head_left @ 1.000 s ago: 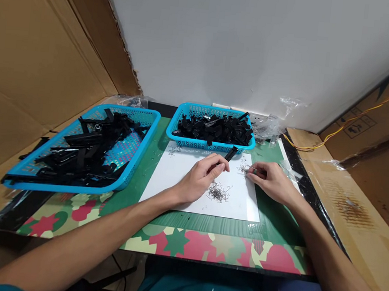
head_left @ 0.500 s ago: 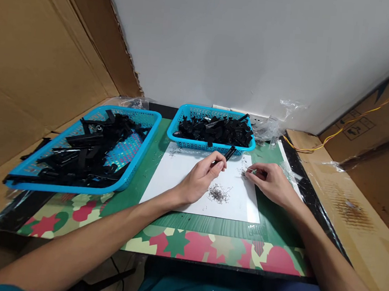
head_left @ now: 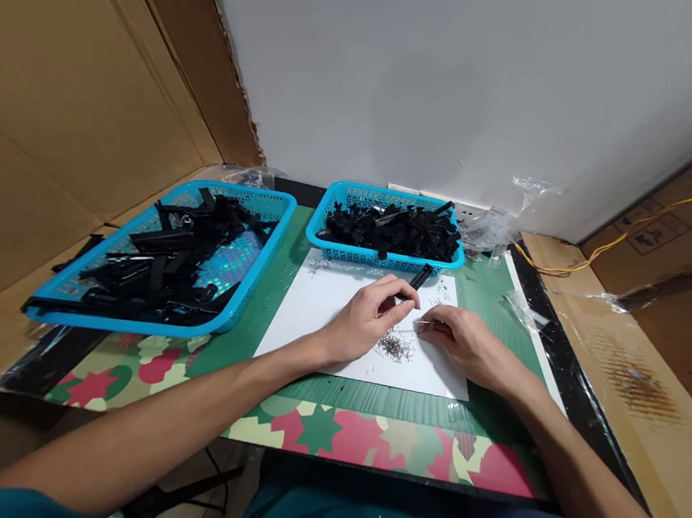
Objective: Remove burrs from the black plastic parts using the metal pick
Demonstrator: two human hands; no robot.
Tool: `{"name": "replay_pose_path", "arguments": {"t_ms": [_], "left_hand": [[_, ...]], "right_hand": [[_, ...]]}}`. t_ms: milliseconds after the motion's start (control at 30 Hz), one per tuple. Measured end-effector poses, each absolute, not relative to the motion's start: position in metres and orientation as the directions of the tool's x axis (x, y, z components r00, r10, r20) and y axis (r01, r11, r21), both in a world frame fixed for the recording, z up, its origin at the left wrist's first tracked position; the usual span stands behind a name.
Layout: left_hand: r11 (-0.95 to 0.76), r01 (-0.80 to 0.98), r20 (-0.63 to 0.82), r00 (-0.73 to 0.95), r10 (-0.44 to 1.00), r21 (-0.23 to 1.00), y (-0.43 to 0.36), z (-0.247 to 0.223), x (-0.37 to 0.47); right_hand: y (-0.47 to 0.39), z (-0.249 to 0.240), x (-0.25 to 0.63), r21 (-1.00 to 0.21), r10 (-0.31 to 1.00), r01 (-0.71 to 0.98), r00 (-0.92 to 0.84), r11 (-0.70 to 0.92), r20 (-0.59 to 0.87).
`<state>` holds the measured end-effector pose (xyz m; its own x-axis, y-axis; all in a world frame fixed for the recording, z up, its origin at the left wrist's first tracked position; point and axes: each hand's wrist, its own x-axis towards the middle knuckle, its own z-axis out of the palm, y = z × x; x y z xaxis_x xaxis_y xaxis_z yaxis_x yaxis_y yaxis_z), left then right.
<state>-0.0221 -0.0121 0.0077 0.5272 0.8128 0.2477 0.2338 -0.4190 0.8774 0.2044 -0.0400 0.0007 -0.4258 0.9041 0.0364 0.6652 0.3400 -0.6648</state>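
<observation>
My left hand (head_left: 370, 315) is closed around a narrow black plastic part (head_left: 420, 278), which sticks out past the fingers toward the back. Close to its right, my right hand (head_left: 458, 337) pinches a thin silvery tool (head_left: 421, 323); most of it is hidden by the fingers, so its exact kind cannot be made out. Both hands are over a white sheet (head_left: 309, 313). Just below the fingertips lies a pile of tiny metal pieces (head_left: 395, 347), like small springs or bent wires. A looser scatter of them (head_left: 441, 292) lies farther back.
A blue basket (head_left: 383, 260) of small black parts stands behind the sheet. Another, larger blue basket (head_left: 258, 274) with long black parts is at the left. Clear plastic bags (head_left: 488, 233) lie against the wall. Cardboard (head_left: 636, 380) borders the table on the right.
My right hand has moved left and slightly toward me, from the back scatter to beside the left hand and the pile. The left hand still holds the black part. The view has shifted a little.
</observation>
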Motion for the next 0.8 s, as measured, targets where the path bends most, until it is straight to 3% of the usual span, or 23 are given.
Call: {"name": "replay_pose_path", "arguments": {"t_ms": [567,800], "left_hand": [[-0.443,0.347,0.247,0.484,0.840,0.827,-0.0134,0.0060,-0.0194],[-0.452,0.281,0.249,0.540,0.804,0.847,-0.0139,0.0056,-0.0216]], "right_hand": [[-0.0404,-0.0011,0.2035,-0.710,0.903,0.607,-0.420,0.357,0.094],[-0.0463,0.0037,0.1979,-0.866,0.919,0.336,-0.273,0.369,0.285]]}}
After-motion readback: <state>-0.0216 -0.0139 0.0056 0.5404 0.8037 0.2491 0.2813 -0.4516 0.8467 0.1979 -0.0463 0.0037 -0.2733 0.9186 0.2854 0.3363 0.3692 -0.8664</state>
